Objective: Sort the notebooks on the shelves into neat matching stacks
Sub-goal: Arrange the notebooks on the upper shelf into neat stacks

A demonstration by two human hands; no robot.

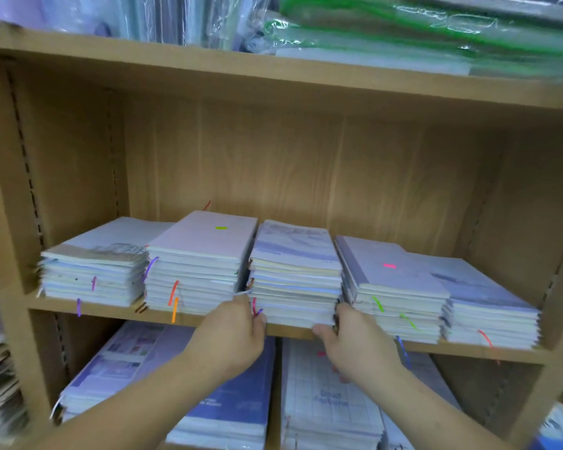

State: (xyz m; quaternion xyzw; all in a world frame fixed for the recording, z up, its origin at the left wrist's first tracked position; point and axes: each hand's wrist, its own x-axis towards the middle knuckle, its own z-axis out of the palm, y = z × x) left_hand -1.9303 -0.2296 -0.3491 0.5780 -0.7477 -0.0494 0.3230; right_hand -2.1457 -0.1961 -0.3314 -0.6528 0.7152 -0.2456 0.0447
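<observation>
Now | left hand and right hand flank middle stack on shelf, third of five | fingers pressed on its lower sides, likely squaring it (blurred) | judgement: push evenly, align front edges with neighbouring stacks.

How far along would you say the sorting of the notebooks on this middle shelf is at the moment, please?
Mostly stacked: five piles sit side by side on the middle shelf. In hand: the left hand and right hand grip the sides of the third stack, apparently squaring it. Left: the fourth stack sits skewed against the rightmost stack, and ribbons dangle unevenly. The lower shelf's piles look untouched.
</observation>
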